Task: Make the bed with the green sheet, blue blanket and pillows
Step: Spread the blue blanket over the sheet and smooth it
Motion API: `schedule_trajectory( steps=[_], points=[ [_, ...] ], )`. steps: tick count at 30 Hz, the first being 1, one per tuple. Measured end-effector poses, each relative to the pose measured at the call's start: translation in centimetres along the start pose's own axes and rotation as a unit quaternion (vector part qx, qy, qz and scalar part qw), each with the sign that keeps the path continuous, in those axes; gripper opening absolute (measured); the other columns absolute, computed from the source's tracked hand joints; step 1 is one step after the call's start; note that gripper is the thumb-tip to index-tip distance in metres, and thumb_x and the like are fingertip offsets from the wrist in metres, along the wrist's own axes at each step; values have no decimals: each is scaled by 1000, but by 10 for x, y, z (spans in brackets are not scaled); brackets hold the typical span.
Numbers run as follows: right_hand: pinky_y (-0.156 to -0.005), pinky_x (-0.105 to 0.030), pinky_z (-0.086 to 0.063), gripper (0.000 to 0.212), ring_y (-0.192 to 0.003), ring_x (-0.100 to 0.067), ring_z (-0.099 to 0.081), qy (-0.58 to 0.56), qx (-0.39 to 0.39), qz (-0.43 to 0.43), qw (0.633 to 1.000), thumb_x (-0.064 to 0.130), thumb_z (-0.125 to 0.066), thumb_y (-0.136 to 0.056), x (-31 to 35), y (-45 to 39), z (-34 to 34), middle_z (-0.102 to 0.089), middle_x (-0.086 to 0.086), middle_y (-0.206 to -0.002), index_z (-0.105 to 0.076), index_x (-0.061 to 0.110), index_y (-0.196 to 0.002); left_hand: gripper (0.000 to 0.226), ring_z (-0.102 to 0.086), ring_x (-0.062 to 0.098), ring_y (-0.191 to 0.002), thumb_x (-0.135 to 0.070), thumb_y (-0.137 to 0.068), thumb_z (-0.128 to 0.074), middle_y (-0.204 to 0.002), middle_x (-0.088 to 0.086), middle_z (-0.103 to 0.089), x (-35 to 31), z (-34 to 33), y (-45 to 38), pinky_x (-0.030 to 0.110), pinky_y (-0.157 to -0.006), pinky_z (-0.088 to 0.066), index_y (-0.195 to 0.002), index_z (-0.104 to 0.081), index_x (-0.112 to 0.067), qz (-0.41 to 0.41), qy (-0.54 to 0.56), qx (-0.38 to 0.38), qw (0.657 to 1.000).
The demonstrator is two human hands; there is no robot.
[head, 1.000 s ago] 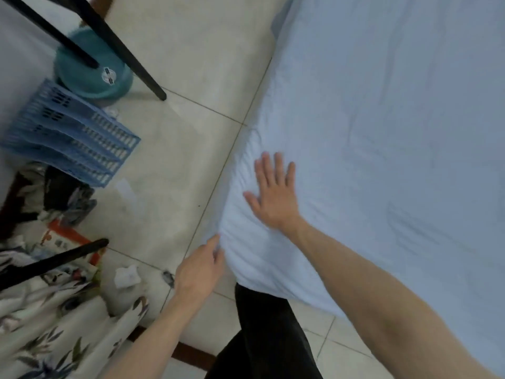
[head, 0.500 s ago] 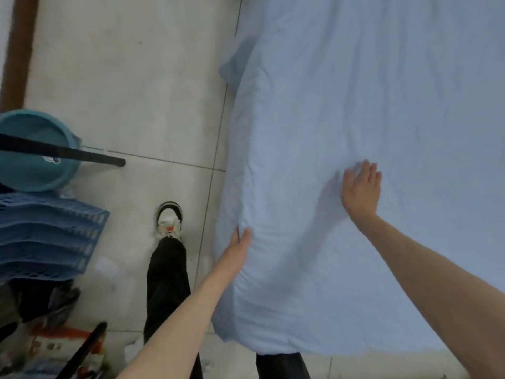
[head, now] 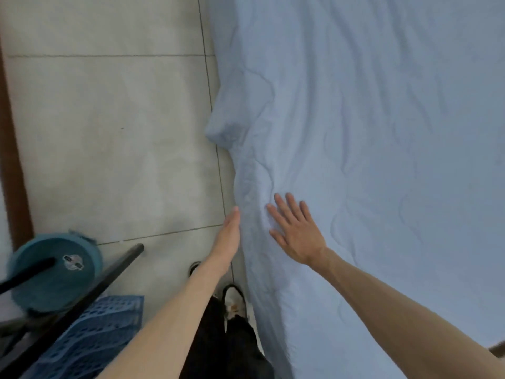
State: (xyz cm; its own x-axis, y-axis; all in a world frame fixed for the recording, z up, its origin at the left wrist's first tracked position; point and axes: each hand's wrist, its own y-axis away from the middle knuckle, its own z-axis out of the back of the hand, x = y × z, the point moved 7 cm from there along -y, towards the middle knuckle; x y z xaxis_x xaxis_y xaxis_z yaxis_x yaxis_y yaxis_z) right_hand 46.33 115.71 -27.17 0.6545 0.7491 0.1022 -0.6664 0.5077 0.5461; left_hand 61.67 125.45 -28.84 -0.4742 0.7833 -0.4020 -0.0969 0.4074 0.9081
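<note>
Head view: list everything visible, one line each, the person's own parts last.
blue blanket: one, light blue, spread over the bed, right side, wrinkled along its left edge.
floor: pale tiles, left.
basin: one, teal, lower left.
black bars: two, lower left, across the basin.
basket: one, blue, perforated, bottom left.
shoe: one, white and black, bottom centre.
left hand: at the blanket's side edge.
right hand: flat on the blanket, fingers spread.

Open floor (head: 109,132) left of blanket (head: 382,132)
</note>
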Motion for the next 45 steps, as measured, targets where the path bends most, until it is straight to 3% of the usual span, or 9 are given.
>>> schedule_trajectory(
  steps=[5, 9, 13, 19, 25, 27, 32, 39, 45],
  points=[
    [-123, -51, -18, 59, -155, -27, -10, -97, -84, -102, 986, 44, -36, -106, -82, -30, 84, -16, -2, -167, -25, 20, -159, 31, -63, -11, -95, -62, -104, -33, -112, -26, -62, -152, -14, -46, 31, -87, -48, -115, -58, -46, -55, 0, -21, 998],
    [-122, -55, -11, 62, -154, -31, -5, -244, -148, -431, 856, 41, -36, -106, -227, -78, 130, -9, -8, -168, -19, 14, -160, 57, -49, 20, -136, -55, -103, -33, -153, -3, -48, -258, -20, -105, 47, -115, -42, -153, -39, -29, -74, -35, -36, 996],
    [-119, -60, -13, 67, -154, -36, -6, -297, -194, -554, 753, 46, -24, -103, -273, -168, 154, -9, -14, -167, -17, 9, -159, 60, -50, 14, -130, -64, -103, -37, -150, -13, -46, -327, -28, -177, 52, -102, -52, -157, -32, -40, -39, 4, -33, 999],
    [-121, -60, -11, 60, -154, -35, 0, -170, -165, -145, 960, 42, -20, -107, -38, -282, 167, -5, -9, -168, -24, 11, -158, 67, -71, 18, -102, -77, -94, -38, -123, -1, -72, -350, -36, -214, 36, -88, -55, -128, -62, -24, 56, 109, -22, 992],
    [-121, -58, -19, 56, -153, -33, -16, -173, -225, -156, 946, 37, -40, -106, -131, -264, 207, -21, -8, -165, -31, 16, -157, 84, -65, 26, -115, -89, -86, -31, -130, -2, -68, -480, -7, -267, 44, -75, -61, -139, -59, -30, 36, 58, -1, 998],
    [-122, -57, -12, 57, -153, -35, -14, -203, -234, -357, 882, 37, -39, -105, -225, -248, 212, -21, -12, -165, -30, 15, -157, 86, -66, 24, -117, -93, -79, -37, -129, -4, -69, -531, -7, -283, 45, -78, -62, -135, -62, -32, 14, 55, -9, 998],
    [-121, -59, -7, 68, -153, -40, -2, -371, -168, -739, 537, 45, -31, -106, -327, -256, 209, -3, -17, -166, -11, 8, -160, 70, -66, 19, -117, -85, -78, -57, -131, -7, -68, -620, -14, -324, 51, -103, -53, -124, -64, -32, -14, 17, -6, 1000],
    [-120, -62, -10, 75, -153, -41, 2, -226, -199, -372, 878, 51, -34, -104, -178, -525, 337, -1, -21, -166, -16, 4, -158, 77, -61, 20, -121, -57, -82, -79, -138, -2, -60, -720, 26, -356, 42, -97, -55, -143, -49, -20, -48, -174, -98, 979],
    [-122, -55, -15, 60, -155, -31, -6, -249, -197, -337, 887, 47, -31, -107, -182, -506, 368, -12, -9, -167, -22, 19, -159, 62, -47, 30, -131, -40, -89, -64, -141, 9, -53, -833, -60, -341, 48, -108, -43, -143, -49, -12, -307, -561, -97, 763]
  ],
)
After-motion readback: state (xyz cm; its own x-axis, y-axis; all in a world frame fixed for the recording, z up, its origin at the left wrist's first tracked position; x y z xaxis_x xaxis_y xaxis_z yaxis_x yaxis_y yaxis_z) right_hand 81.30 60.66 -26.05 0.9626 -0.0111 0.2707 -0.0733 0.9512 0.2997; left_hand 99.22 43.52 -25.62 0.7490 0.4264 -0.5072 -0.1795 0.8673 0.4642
